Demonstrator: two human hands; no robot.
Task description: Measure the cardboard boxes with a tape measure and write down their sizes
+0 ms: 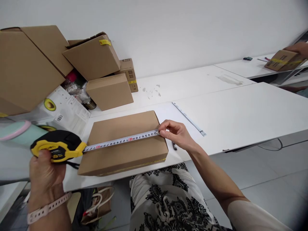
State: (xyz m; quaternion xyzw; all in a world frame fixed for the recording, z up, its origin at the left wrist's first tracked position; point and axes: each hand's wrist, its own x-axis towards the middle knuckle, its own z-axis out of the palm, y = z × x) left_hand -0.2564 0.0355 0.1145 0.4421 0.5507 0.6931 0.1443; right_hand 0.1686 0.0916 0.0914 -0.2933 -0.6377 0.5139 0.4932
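A closed brown cardboard box (115, 128) lies on the white table (231, 112) in front of me. My left hand (47, 170) grips the yellow and black case of a tape measure (57, 146), just off the box's left edge. Its white blade (120, 140) runs out across the box top from left to right. With thumb and fingers, my right hand (174, 133) pinches the blade's end at the box's right edge. The very tip is hidden by the fingers.
Several cardboard boxes (91, 57) are stacked at the back left, beside a white avocado-print carton (69, 112) and a mint-green cup (21, 136). A flat strip (189, 118) lies on white paper (173, 120). At far right, another person's hand (298, 49) touches a taped box (280, 61).
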